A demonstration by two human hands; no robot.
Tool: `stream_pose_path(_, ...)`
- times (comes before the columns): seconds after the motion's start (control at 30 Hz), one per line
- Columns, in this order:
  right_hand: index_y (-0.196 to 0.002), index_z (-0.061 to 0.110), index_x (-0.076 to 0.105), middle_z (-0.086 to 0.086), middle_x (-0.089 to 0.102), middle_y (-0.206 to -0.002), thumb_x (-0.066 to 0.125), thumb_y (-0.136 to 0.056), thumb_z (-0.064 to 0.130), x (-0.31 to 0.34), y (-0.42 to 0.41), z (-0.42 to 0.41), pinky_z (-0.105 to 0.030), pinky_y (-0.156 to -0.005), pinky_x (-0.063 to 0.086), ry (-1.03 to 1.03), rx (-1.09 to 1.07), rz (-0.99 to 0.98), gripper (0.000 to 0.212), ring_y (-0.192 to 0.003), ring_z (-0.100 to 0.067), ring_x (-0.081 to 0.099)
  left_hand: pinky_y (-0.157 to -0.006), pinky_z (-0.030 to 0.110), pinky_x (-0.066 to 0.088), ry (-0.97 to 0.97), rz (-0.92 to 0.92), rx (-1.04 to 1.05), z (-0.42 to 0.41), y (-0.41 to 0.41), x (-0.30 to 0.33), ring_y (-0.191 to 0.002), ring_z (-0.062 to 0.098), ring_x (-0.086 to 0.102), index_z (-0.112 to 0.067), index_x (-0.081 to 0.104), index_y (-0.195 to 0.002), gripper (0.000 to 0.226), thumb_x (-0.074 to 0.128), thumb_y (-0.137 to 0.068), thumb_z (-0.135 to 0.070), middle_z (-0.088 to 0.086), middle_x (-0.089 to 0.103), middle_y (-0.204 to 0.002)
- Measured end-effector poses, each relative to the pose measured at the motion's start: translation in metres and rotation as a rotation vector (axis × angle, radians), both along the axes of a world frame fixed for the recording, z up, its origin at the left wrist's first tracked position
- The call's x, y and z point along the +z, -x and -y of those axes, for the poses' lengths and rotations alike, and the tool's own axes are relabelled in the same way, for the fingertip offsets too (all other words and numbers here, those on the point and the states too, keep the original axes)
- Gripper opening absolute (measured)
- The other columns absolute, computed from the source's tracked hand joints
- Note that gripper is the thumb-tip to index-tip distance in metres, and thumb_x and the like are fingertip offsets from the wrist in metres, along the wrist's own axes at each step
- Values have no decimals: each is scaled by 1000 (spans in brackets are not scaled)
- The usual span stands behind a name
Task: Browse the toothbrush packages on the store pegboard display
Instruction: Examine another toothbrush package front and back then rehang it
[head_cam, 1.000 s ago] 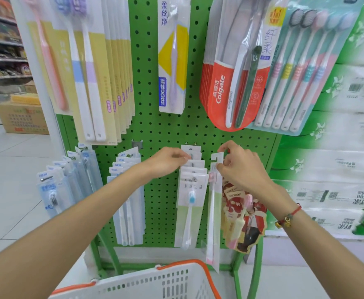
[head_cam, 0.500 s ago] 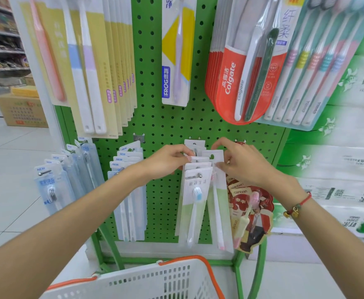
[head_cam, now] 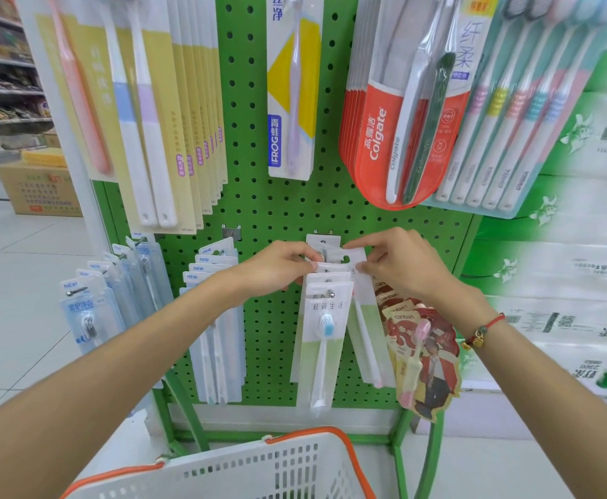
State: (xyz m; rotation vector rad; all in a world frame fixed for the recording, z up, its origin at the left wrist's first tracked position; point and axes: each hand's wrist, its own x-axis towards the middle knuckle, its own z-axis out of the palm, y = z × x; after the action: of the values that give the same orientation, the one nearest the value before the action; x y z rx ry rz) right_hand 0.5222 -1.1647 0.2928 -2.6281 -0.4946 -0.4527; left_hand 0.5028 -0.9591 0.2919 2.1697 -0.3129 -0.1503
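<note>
A green pegboard (head_cam: 280, 207) carries rows of hanging toothbrush packages. At its lower middle hangs a stack of white-and-green packages (head_cam: 325, 340); the front one shows a blue-headed brush. My left hand (head_cam: 280, 268) pinches the top edges of that stack at the hook. My right hand (head_cam: 399, 268) pinches the white header of a pink-brush package (head_cam: 365, 318), held against the stack's right side near the hook, its lower end tilted to the right.
Red cartoon packages (head_cam: 428, 361) hang just right of the stack, clear packages (head_cam: 219, 325) to its left. Colgate packs (head_cam: 392, 138) and a Frog pack (head_cam: 291, 102) hang above. A white basket with orange rim (head_cam: 223, 470) sits below. Stacked tissue packs (head_cam: 565, 282) stand on the right.
My right hand has brought the pink-brush package up and left, from hanging apart to lying against the stack at the hook. My left hand stayed on the stack's top.
</note>
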Motion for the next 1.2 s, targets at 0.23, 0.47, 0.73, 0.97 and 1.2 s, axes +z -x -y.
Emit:
stream_pose_path(0.23,-111,38,70,11,70,-72,76,-83,23,6,-6,-2,-36,-84,55,-86,61,-34,33,-79,-6,68,-83,24,45,2,-10,7,0,1,1,-92,7,60,-21,63,-113,19,51,-99,-26,-1,67,-114)
stream_pose_path(0.47,-112,32,72,-4,75,-81,71,-88,24,6,-15,-13,-19,-67,49,-107,131,-130,25,-53,10,56,-86,25,48,28,-6,27,0,0,1,-88,2,62,-22,66,-108,17,54,-98,-29,-11,68,-101)
stream_pose_path(0.73,-108,25,73,-5,76,-85,70,-88,21,13,-23,-12,-20,-82,51,-146,176,-324,20,-84,-8,71,-104,39,41,74,219,245,0,-16,-2,-112,12,56,-28,65,-106,13,60,-94,-26,-12,64,-109)
stream_pose_path(0.97,-109,20,69,1,72,-84,63,-93,24,21,-36,-10,-8,-53,43,-179,44,-270,17,-66,-5,65,-109,43,39,50,82,206,14,-20,-2,-121,18,52,-29,67,-98,17,51,-98,-24,-2,61,-129)
stream_pose_path(1.2,-100,25,73,-6,74,-87,70,-87,34,24,-53,-27,-27,-76,55,19,61,-284,16,-63,-10,64,-73,20,46,128,30,192,14,-17,-2,-81,7,54,-14,66,-114,26,44,-102,-17,-6,62,-91)
